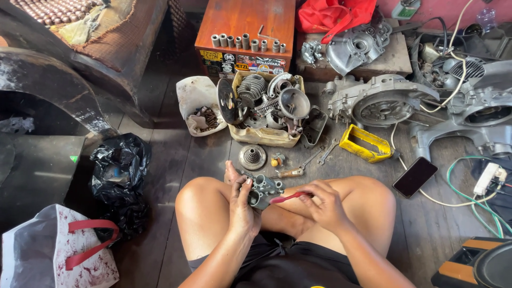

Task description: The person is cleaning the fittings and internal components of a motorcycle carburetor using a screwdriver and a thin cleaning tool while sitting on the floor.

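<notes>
I see left hand (242,205) wrapped around grey metal carburetor body (264,190), fingers pressed on its side, part held above crossed legs. Right hand (325,205) pinches red-handled brush (290,197), tip touching part. On wooden floor (176,160) just ahead: round toothed gear (252,157), wrench (326,152), screwdriver (290,173). Beyond those, cream tub (266,136) full of engine parts. Yellow container (365,143) and black phone (415,176) to right.

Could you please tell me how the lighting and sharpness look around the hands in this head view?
Head view: even daylight, sharp on the left hand gripping the small grey metal engine part and the right hand holding the red-handled brush; upper-left corner in deep shadow; edges bow slightly, wide-angle.
</notes>
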